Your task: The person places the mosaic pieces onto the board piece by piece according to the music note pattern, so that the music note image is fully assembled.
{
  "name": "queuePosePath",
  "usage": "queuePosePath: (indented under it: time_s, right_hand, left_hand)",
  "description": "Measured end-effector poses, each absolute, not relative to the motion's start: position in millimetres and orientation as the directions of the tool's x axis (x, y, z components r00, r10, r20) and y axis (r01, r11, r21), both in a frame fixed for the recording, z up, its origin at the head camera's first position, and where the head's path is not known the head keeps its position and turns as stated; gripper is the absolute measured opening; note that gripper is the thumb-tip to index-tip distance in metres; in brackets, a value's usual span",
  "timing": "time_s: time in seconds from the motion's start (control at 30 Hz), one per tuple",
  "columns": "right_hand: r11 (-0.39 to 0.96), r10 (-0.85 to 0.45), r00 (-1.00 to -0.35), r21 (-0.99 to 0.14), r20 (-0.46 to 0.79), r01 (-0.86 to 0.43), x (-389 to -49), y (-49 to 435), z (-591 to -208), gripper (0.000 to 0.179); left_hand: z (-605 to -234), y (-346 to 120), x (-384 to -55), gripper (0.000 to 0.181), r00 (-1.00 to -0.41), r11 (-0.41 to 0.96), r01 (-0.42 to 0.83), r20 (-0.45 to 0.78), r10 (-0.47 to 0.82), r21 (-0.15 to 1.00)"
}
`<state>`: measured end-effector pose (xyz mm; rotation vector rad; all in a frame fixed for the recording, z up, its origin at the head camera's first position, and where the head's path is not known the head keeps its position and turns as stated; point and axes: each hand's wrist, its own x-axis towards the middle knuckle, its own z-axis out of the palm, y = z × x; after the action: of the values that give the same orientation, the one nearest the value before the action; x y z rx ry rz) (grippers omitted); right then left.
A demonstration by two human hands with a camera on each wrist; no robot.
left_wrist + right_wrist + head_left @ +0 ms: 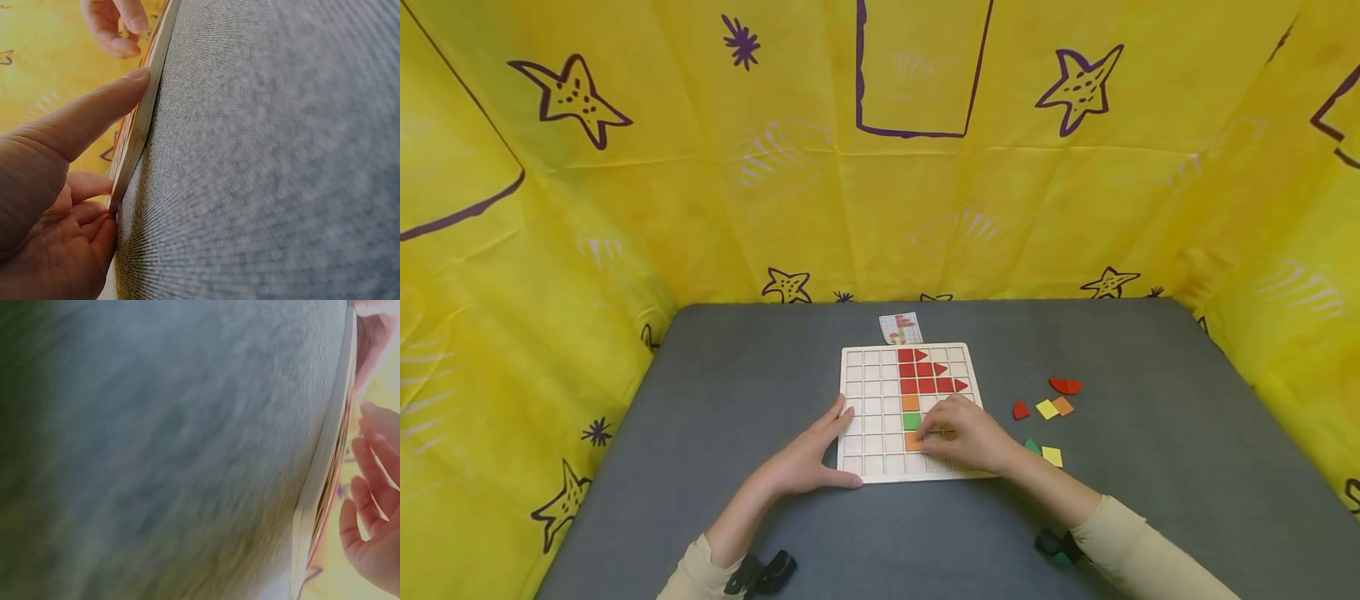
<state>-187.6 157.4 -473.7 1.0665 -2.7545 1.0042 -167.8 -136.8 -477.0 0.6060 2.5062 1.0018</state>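
A pale wooden grid board lies on the dark table. Thumb and fingers of my left hand touch its near-left corner, the thumb at the front edge and the other fingers along the left side. Over the right half, my right hand has loosely bent fingers; the tips are at an orange square tile, and I see no piece between them. Above that tile come a green square, another orange square and three red rows ending in triangles, the lowest being a red row.
A small picture card lies behind the board. To the right are loose pieces: a red half-round, a red piece, yellow and orange squares, a green piece and a yellow square. Yellow cloth surrounds the table.
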Motion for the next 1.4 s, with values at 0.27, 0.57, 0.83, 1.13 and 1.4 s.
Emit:
queuePosePath:
  time_s: [0.27, 0.57, 0.83, 1.13, 1.4]
  right_hand:
    - [0.616, -0.446, -0.880, -0.657, 0.163, -0.434, -185.9, 197.8, -467.5, 0.012]
    - [0.753, -0.212, -0.965, -0.604, 0.152, -0.261, -191.8, 271.7, -464.2, 0.014]
    - [0.806, -0.064, -0.993, -0.582, 0.094, -0.107, -197.0, 335.6, -466.0, 0.030]
    - [0.847, -0.123, -0.977, -0.495, 0.174, -0.195, -206.8, 357.3, -469.0, 0.033]
    - [0.845, -0.164, -0.976, -0.490, 0.143, -0.214, -212.0, 359.2, -469.6, 0.032]
  left_hand:
    - [-475.6, -137.2, -166.8, 0.104, -0.840, 0.650, 0.241, -0.181, 0.512, 0.721]
    - [-475.3, -137.3, -166.2, 0.103, -0.842, 0.659, 0.236, -0.188, 0.506, 0.715]
    - [-475.3, -136.4, -165.7, 0.103, -0.842, 0.659, 0.229, -0.194, 0.503, 0.716]
    - [-475.7, -136.4, -166.4, 0.103, -0.841, 0.658, 0.231, -0.194, 0.506, 0.716]
    - [-477.3, -136.4, -166.4, 0.103, -0.838, 0.655, 0.236, -0.191, 0.511, 0.718]
